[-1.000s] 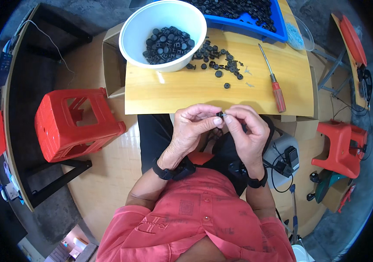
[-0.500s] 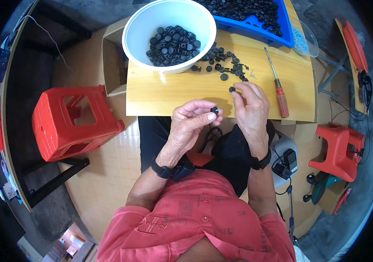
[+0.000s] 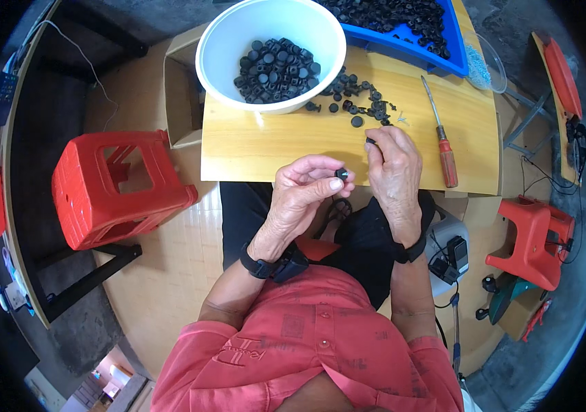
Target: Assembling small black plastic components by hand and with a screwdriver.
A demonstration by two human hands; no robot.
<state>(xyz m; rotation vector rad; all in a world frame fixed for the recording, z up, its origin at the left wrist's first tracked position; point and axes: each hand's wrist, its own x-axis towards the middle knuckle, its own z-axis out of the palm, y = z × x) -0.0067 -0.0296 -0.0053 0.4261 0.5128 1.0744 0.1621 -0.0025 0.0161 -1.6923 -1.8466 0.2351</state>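
Observation:
My left hand (image 3: 305, 191) pinches a small black plastic part (image 3: 341, 174) with a pale tip in its middle, just off the table's near edge. My right hand (image 3: 396, 161) is closed at the fingertips on another small black part (image 3: 370, 141), mostly covered by the thumb and index finger. Beyond my hands, loose black round caps and fittings (image 3: 375, 108) lie scattered on the yellow wooden table (image 3: 259, 147). A few tiny silvery pieces, apparently screws (image 3: 402, 119), rest beside them. To the right of my right hand lies a red-handled screwdriver (image 3: 447, 158).
A white bowl (image 3: 214, 75) holding many black parts stands at the table's far left. Behind it on the right is a blue tray (image 3: 403, 51) of black pieces, next to a clear tub of blue bits (image 3: 479, 65). Red plastic stools (image 3: 77, 192) flank me.
The black part at my right fingertips has turned and is now more covered by the thumb and fingers. My left hand keeps its pinch almost in place.

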